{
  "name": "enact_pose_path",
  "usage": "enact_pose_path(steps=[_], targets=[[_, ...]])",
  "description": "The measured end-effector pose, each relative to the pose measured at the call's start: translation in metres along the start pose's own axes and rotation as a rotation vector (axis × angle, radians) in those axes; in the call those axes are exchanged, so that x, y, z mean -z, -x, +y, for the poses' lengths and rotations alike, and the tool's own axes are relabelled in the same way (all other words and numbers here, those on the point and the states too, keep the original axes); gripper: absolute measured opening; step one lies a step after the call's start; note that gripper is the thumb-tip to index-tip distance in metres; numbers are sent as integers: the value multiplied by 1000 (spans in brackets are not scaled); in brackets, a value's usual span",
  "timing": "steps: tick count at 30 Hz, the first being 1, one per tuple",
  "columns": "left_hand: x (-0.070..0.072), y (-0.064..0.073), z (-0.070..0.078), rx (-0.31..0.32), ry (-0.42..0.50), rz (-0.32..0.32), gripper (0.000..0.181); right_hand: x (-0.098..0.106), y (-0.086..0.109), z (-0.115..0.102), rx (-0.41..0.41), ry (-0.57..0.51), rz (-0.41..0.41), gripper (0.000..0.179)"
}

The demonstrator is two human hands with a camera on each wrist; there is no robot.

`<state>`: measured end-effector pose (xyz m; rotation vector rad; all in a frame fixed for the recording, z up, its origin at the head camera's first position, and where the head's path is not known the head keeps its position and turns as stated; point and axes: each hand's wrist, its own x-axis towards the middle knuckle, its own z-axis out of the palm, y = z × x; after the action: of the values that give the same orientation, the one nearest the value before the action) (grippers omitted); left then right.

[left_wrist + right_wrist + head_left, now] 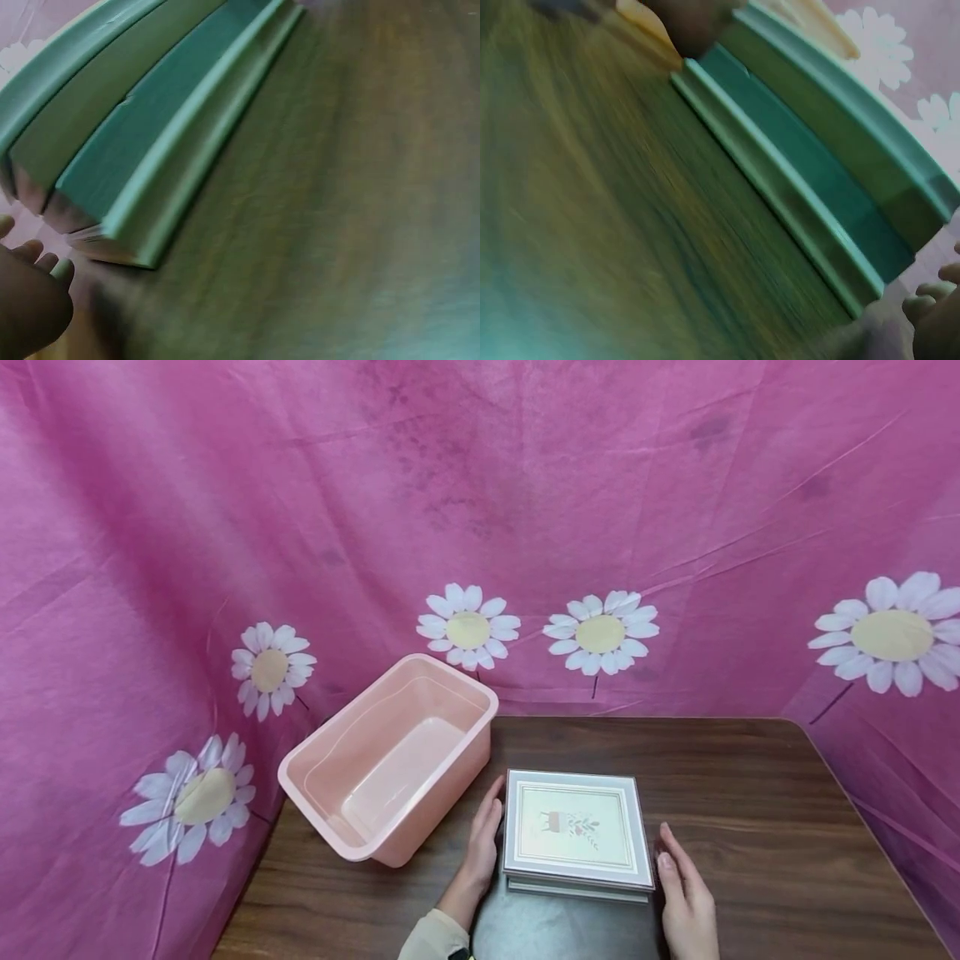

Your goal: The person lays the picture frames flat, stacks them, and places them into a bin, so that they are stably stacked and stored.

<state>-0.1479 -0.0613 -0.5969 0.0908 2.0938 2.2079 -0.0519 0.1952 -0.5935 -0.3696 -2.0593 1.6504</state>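
Observation:
A white picture frame (576,827) with a small floral print lies face up on the wooden table, on top of a layered stack. In the left wrist view the stack's side (142,135) shows several layers, pale edges above and below; the right wrist view shows that side (802,165) too. My left hand (483,839) is upright along the stack's left side, fingers extended. On the right, my right hand (686,893) has its fingers extended, with a small gap to the frame. Whether the left fingers touch the stack, I cannot tell.
A pink plastic tub (442,814), with nothing inside it, stands on the table to the left of the stack. Brown wooden tabletop (765,827) extends to the right. A magenta cloth (525,510) with large daisies hangs behind and at both sides.

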Motion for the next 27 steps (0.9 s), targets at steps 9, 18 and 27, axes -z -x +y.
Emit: enact_pose_path(steps=[9,18,27], targets=[[-6,8,-9,-1,115,-95,60,2,-21,19,-45,-249,-328,57],[-4,8,-18,-99,159,-205,61,-5,-30,22,-94,-340,-423,63],[-7,8,-20,-84,267,-241,62,-11,-31,25,-1,-416,-499,60]])
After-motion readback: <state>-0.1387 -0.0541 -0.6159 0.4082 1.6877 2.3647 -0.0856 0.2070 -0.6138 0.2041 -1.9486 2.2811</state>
